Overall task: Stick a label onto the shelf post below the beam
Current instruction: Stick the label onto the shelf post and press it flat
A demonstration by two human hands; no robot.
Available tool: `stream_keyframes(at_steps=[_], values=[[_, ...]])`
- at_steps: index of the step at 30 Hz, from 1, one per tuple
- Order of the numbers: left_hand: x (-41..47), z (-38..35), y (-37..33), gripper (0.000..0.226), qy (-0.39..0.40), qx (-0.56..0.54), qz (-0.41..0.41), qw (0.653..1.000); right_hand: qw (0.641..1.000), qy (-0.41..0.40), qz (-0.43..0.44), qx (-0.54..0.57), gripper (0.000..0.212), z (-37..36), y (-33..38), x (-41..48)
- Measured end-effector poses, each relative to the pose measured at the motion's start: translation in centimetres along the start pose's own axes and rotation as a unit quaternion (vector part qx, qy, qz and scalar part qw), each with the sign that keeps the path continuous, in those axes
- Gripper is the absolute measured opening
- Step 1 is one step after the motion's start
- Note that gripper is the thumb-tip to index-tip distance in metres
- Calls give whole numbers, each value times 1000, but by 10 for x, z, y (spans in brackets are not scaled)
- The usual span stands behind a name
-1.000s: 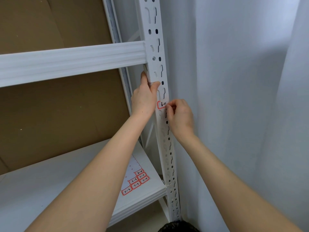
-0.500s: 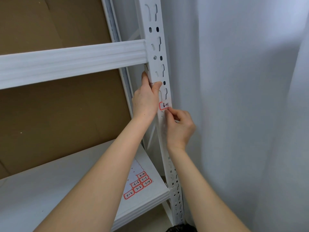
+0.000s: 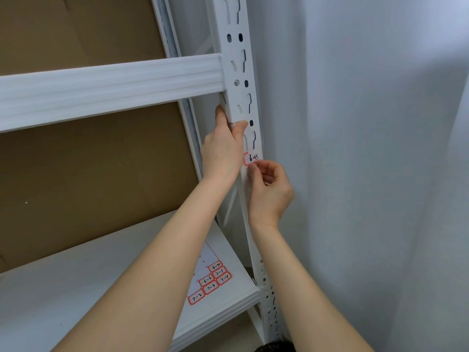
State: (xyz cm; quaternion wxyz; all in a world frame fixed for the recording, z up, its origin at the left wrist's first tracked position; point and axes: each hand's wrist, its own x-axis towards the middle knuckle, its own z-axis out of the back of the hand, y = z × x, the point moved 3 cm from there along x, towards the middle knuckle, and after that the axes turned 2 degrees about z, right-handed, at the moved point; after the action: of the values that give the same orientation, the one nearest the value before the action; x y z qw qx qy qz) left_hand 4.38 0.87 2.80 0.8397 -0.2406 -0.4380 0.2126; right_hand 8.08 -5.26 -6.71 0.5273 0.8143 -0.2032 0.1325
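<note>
— Where is the label [image 3: 251,158] sitting?

— It is lying flat on the front face of the white shelf post [image 3: 237,72], below the beam [image 3: 109,87] that is joining the post from the left. It is a small white sticker with a red border and black handwriting, and it is sitting just right of the left hand [image 3: 223,151].

— What is that hand doing?

— It is gripping the post just under the beam. Its thumb [image 3: 241,125] is pressing on the front face, while the other fingers are wrapping round the post's left edge, out of sight.

— And the right hand [image 3: 270,191]?

— It is reaching up from below with its fingers curled. The fingertips [image 3: 253,169] are meeting the lower edge of the label. Whether they are pinching that edge or only touching it is not showing clearly.

— What else is lying around?

— A sheet of labels [image 3: 210,280] is resting on the white shelf board [image 3: 76,288] lower down, near its right end and close to the post. Several red-bordered stickers with handwritten numbers are remaining at the sheet's near end. Brown cardboard [image 3: 88,174] is standing at the far side of the shelf, behind the beam. A pale curtain [image 3: 368,148] is hanging to the right of the post.
</note>
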Motion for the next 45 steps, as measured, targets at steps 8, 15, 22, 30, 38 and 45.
stream_keyframes(at_steps=[8,15,22,30,38,45], values=[[1,-1,2,53,2,7,0,1000,999,17,6,-43,4,4,3,14],[1,-1,1,52,0,8,0,1000,991,41,79,-100,6,2,3,12],[1,0,2,50,5,0,-6,1000,990,121,-57,-41,10,15,3,22],[1,0,1,48,5,-2,-13,1000,991,109,-73,-1,22,17,8,28],[0,-1,2,49,2,-3,-10,1000,999,40,22,-12,11,12,3,10],[1,-1,2,49,-4,-5,-15,1000,997,12,74,-6,10,6,3,8]])
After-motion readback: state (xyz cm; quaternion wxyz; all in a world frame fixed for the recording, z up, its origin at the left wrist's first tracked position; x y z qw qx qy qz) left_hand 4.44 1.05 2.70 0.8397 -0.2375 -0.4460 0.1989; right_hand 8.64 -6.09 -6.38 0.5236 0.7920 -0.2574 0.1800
